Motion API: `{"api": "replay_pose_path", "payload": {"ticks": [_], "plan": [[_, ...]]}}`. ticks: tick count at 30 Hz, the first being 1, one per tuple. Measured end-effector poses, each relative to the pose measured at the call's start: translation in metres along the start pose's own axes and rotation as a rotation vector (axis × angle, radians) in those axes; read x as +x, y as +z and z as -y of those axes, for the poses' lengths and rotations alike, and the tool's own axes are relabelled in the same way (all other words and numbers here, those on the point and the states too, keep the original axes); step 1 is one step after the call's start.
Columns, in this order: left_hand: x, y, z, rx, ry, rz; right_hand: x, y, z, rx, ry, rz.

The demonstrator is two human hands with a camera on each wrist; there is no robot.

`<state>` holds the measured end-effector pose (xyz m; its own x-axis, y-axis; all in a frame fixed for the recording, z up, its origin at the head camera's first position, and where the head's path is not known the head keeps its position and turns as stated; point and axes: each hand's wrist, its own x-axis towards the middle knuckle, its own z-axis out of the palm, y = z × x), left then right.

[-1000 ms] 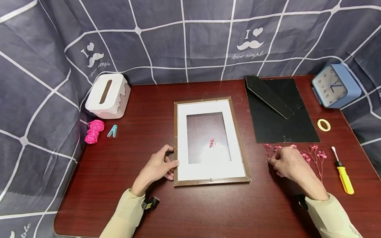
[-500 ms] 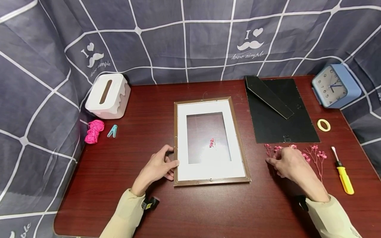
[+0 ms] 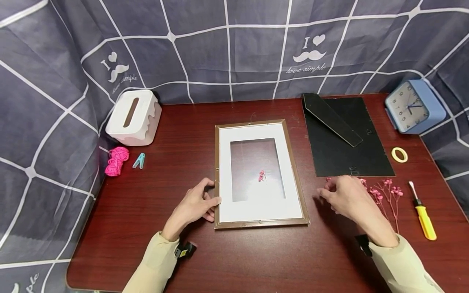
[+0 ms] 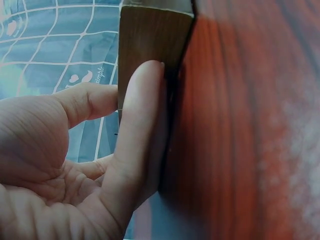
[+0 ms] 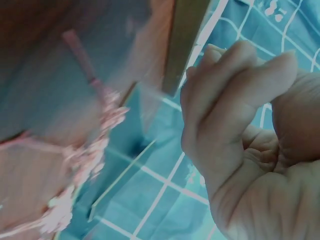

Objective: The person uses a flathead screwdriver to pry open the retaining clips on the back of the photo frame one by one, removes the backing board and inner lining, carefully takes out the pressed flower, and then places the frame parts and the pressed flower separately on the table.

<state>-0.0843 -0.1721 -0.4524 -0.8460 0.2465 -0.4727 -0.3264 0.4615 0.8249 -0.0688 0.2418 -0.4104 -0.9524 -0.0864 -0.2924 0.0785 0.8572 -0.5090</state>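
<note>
A brown picture frame (image 3: 261,223) with a white mat (image 3: 269,211) lies mid-table, a small pink flower sprig (image 3: 261,176) within its opening. My left hand (image 3: 194,205) grips the frame's left side; the left wrist view shows a digit along its edge (image 4: 142,40) and another against its face. To the right, my right hand (image 3: 346,197) hovers low over the table with curled fingers, thumb and index close together. Whether something small is between them cannot be made out. Pink dried flowers (image 3: 376,194) lie beside and partly behind it; they also show in the right wrist view (image 5: 105,130).
Behind the right hand lies the black backing board (image 3: 351,162) with its stand (image 3: 331,120). Far right are a blue clock (image 3: 426,106), a pale yellow ring (image 3: 399,154) and a yellow screwdriver (image 3: 425,221). A tissue box (image 3: 132,118), pink yarn (image 3: 117,160) and teal clip (image 3: 139,161) sit left.
My right hand has shifted left, now covering some of the flower heads that showed before. The left hand and picture frame stay where they were.
</note>
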Motion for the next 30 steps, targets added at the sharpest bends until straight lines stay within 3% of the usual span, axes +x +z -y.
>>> {"api": "replay_pose_path", "payload": {"ticks": [14, 30], "plan": [[0.001, 0.000, -0.002, 0.013, 0.006, 0.003, 0.022, 0.011, 0.056, -0.066, -0.158, -0.047], [0.001, -0.002, 0.000, 0.007, 0.003, 0.003, 0.050, 0.039, 0.094, -0.065, -0.215, 0.100]]}}
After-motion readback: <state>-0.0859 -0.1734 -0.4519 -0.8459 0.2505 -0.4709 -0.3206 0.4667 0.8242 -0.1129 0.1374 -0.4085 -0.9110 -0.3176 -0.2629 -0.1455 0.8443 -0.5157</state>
